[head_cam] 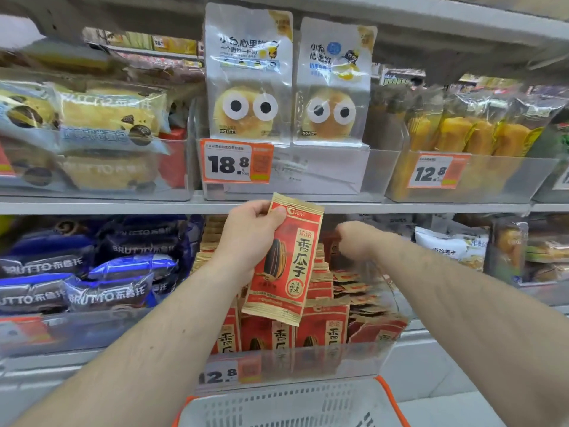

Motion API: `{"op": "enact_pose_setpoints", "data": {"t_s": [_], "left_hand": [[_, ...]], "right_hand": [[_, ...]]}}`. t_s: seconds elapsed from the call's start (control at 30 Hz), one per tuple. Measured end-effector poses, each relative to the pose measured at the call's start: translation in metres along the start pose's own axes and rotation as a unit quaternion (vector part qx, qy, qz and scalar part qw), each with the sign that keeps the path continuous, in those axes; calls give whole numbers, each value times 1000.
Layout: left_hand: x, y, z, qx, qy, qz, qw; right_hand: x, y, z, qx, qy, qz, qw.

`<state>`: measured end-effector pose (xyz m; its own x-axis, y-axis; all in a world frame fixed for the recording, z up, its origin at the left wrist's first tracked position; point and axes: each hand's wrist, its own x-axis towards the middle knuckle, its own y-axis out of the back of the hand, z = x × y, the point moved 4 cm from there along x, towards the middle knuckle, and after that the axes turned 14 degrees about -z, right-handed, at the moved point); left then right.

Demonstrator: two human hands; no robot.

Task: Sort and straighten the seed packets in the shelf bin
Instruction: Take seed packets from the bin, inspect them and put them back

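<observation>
Head view, looking down along both forearms into a shop shelf: the left hand (249, 235) holds one red seed packet (284, 260) lifted clear above the clear plastic bin (323, 359). The thumb is pressed across the packet's upper left corner and the other fingers curl behind it, so the packet hangs face-out and slightly tilted, its lower edge just over the front row. Held this way, it looks parked out of the way (and readable) while the other hand works.

The right hand (354, 241) reaches deeper, beyond the held packet's right edge, down among the stock at the back of the bin. It is blurred and turned away, so I cannot tell whether its fingers are spread, pressed together or pinching something.

Below the left fingers, the front row of packets (320, 331) stands fairly upright behind the bin's front wall. Below and to the right of the right hand, a loose pile (363, 291) lies flat and fanned, clearly not yet straightened. My guess is the right hand is opening a gap or squaring a stack so the held packet can drop back in upright.

Under both wrists, nearest the camera, sits a white basket with orange trim (289, 405). Above the left fingertips, a price tag (237, 161) fronts the upper shelf's bin of bread bags.
</observation>
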<state>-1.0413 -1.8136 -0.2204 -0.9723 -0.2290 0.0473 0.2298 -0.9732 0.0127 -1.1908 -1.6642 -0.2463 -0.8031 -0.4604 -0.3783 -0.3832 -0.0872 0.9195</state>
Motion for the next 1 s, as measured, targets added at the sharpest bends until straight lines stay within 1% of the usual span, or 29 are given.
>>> {"op": "enact_pose_setpoints", "data": {"t_s": [0.13,0.33,0.43,0.5,0.63,0.87,0.93,1.0], "left_hand": [[9,4,-2,0,-5,5,1000],[10,10,-3,-21,-5,7,1000],[9,10,0,-16,-11,6,1000],[9,9,0,-13,-9,4,1000],[4,9,0,-19,-1,1,1000],[-4,7,-4,-31,14,8,999],[-6,6,-5,-34,17,9,999],[-9,4,-6,-39,18,8,999]], "right_hand": [[22,2,0,-25,-26,-34,999],[40,-1,-1,-11,-48,-66,997],[38,-2,-2,-6,-41,-67,997],[36,-3,-1,-24,-36,-70,997],[39,-2,1,-35,-7,-53,998],[31,2,8,-36,-11,-36,999],[22,3,8,-28,-3,-32,999],[11,5,8,-2,22,-25,999]]}}
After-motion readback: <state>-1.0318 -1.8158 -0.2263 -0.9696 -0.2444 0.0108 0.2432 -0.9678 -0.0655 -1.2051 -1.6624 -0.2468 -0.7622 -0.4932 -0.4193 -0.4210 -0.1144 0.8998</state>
